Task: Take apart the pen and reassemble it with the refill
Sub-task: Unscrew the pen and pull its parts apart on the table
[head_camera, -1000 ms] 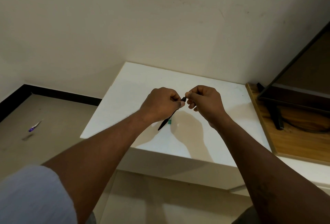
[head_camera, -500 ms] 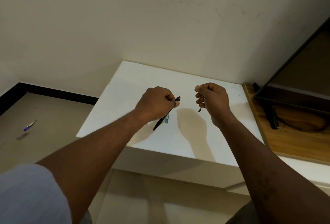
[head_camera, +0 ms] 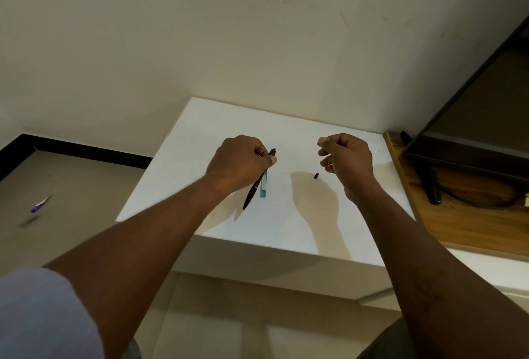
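My left hand (head_camera: 240,162) grips a slim black pen (head_camera: 252,195) near its top end. The pen slants down and to the left above the white table (head_camera: 286,232). A short teal tube (head_camera: 263,187) lies on the table just right of the pen's lower half. A tiny black pen part (head_camera: 316,176) lies alone on the table between my hands. My right hand (head_camera: 347,164) hovers to the right of that part with its fingers curled, and nothing shows in it.
A dark flat screen (head_camera: 472,118) on a stand sits on a wooden board (head_camera: 472,227) at the table's right side. A wall runs right behind the table. A purple pen (head_camera: 38,207) lies on the floor far left.
My hands were together at the pen's top end a second ago. The right hand has pulled away to the right, and the tiny black part now lies on the table.
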The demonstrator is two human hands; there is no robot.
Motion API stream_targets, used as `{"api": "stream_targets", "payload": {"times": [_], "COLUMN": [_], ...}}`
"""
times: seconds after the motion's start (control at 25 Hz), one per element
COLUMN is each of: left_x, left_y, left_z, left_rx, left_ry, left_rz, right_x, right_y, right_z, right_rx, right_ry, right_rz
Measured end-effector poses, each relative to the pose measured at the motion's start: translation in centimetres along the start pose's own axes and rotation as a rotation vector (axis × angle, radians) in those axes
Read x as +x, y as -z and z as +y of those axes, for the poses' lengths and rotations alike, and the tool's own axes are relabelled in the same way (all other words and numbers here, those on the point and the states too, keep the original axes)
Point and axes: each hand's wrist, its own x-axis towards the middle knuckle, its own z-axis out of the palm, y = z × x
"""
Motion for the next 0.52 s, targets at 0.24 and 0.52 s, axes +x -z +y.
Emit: {"api": "stream_targets", "payload": {"times": [0.24,0.52], "left_x": [0.6,0.3], "left_y": [1.6,0.9], "left_z": [-0.6,-0.6], "left_rx": [-0.002,0.024], "left_ry": [0.097,0.084], "left_rz": [0.073,0.029], "right_x": [0.1,0.3], "right_y": [0.4,-1.1], "right_z": [1.5,3.9], "right_rx": [-0.326,-0.771], "right_ry": [0.120,0.205], "right_rz": [0.042,-0.007]}}
